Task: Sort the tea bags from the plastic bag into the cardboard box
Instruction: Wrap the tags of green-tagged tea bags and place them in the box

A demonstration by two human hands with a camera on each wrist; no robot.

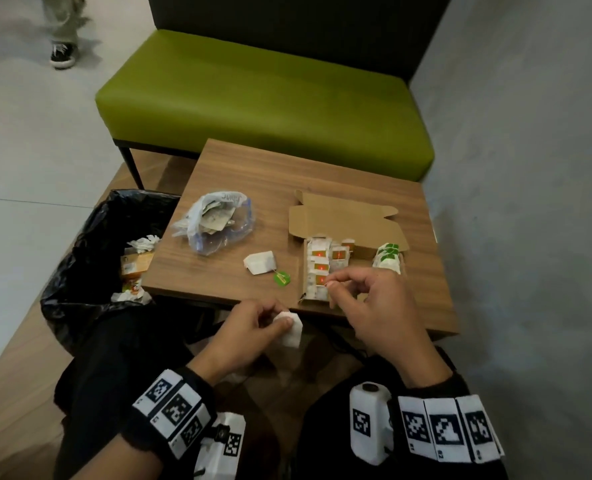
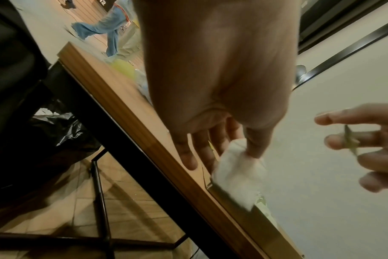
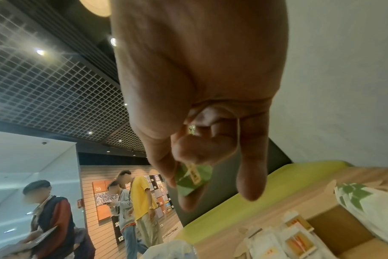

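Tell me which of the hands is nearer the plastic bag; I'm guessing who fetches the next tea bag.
Left. The left hand sits at the table's near edge, below the plastic bag. The right hand is farther, over the cardboard box.

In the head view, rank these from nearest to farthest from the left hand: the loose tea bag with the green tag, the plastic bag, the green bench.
From the left hand:
1. Loose tea bag, on the table just beyond the hand.
2. Plastic bag, farther back on the table's left side.
3. Green bench, behind the table.

Open cardboard box (image 1: 348, 221) holds upright tea bags (image 1: 317, 268); crumpled plastic bag (image 1: 214, 220) lies left — one loose tea bag (image 1: 260, 262) between them.
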